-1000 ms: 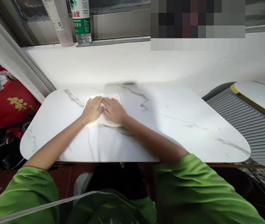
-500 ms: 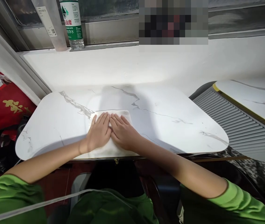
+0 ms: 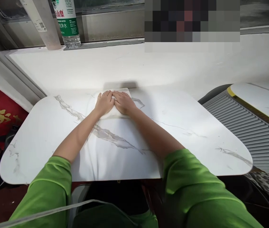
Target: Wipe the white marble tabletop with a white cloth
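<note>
My left hand (image 3: 105,102) and my right hand (image 3: 124,102) lie side by side, palms down, on a folded white cloth (image 3: 114,114). Their fingers are laid out flat, pointing away from me, and the thumbs meet in the middle. Under the hands, the cloth rests near the back edge of a white marble-patterned table (image 3: 191,152), by the wall. Part of the cloth is covered by my hands.
On the window ledge stand a water bottle (image 3: 69,27) with a green label and a tall translucent container (image 3: 50,31). To the right are a grey ribbed panel (image 3: 248,126) and another marble-patterned tabletop (image 3: 264,98). A red bag (image 3: 8,107) is at the left.
Both hands have slid forward with the cloth, from the table's front edge to near the wall. The arms are stretched further out, and the view has shifted slightly.
</note>
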`<state>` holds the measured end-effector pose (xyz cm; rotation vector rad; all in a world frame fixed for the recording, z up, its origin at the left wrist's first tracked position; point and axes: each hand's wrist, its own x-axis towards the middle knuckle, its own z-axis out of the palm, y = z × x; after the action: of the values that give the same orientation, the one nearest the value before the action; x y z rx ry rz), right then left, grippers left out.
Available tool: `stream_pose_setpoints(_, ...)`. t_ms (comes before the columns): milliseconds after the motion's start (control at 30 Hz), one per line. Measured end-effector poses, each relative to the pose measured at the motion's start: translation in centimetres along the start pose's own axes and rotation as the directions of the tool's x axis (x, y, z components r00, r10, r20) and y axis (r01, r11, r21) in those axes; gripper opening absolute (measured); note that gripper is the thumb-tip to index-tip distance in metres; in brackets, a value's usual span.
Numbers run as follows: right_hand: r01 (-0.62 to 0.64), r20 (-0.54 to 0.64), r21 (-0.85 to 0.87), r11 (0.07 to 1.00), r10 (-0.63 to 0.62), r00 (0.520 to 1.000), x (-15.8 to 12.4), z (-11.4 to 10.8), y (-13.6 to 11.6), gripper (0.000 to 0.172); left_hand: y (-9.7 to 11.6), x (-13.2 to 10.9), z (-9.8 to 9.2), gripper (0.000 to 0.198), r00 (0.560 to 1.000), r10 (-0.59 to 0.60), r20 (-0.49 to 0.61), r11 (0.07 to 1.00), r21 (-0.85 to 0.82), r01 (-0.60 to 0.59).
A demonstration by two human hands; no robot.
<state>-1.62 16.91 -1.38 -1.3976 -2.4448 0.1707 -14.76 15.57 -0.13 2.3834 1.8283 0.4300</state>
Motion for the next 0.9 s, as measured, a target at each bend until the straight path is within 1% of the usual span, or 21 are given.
stream_pose_setpoints(100, -0.011, -0.014, 0.001, 1.000, 0.011, 1.000, 1.2, 0.2, 0.8, 0.057, -0.4, 1.3, 0.3, 0.050, 1.000, -0.008, -0.005, 1.000, 0.014, 0.008)
stream_pose_setpoints(200, -0.005, -0.032, -0.002, 1.000, 0.005, 0.999, 1.2, 0.2, 0.9, 0.056, -0.4, 1.4, 0.5, 0.051, 1.000, -0.007, -0.011, 0.998, 0.064, 0.008)
stream_pose_setpoints(300, 0.006, -0.045, 0.006, 1.000, -0.006, 0.999, 0.1, 0.2, 0.7, 0.056, 0.1, 0.3, 0.5, 0.053, 1.000, -0.001, -0.010, 0.995, 0.103, 0.002)
stream_pose_setpoints(400, 0.041, -0.047, 0.004, 0.999, -0.041, 0.998, -1.9, 0.1, 0.5, 0.056, 1.2, -1.7, 0.3, 0.053, 1.000, 0.000, 0.010, 0.994, 0.106, -0.001)
stream_pose_setpoints(467, 0.065, -0.050, -0.005, 0.998, -0.065, 0.997, -3.8, 0.0, 0.3, 0.056, 2.3, -3.4, 0.2, 0.054, 1.000, 0.008, 0.015, 0.994, 0.111, -0.010)
stream_pose_setpoints(567, 0.094, -0.050, -0.019, 0.995, -0.095, 0.994, -7.5, -0.6, -0.2, 0.055, 4.3, -6.6, 0.1, 0.054, 0.999, 0.020, 0.031, 0.993, 0.119, -0.024)
stream_pose_setpoints(667, 0.131, -0.053, -0.038, 0.991, -0.133, 0.990, -12.2, -1.4, -0.9, 0.055, 6.8, -10.2, 0.1, 0.056, 0.996, 0.036, 0.086, 0.994, 0.104, -0.045)
stream_pose_setpoints(767, 0.178, -0.097, -0.063, 0.982, -0.183, 0.978, -17.2, -2.2, -1.2, 0.055, 9.6, -13.6, 0.2, 0.059, 0.989, 0.058, 0.135, 0.995, 0.078, -0.069)
stream_pose_setpoints(833, 0.190, -0.137, -0.074, 0.979, -0.199, 0.970, -20.2, -2.6, -0.9, 0.055, 11.5, -15.3, 0.4, 0.061, 0.982, 0.103, 0.159, 0.992, 0.056, -0.113)
stream_pose_setpoints(900, 0.177, -0.165, -0.078, 0.981, -0.188, 0.968, -22.8, -3.0, -0.2, 0.055, 13.2, -16.2, 0.8, 0.062, 0.972, 0.162, 0.173, 0.985, 0.033, -0.170)
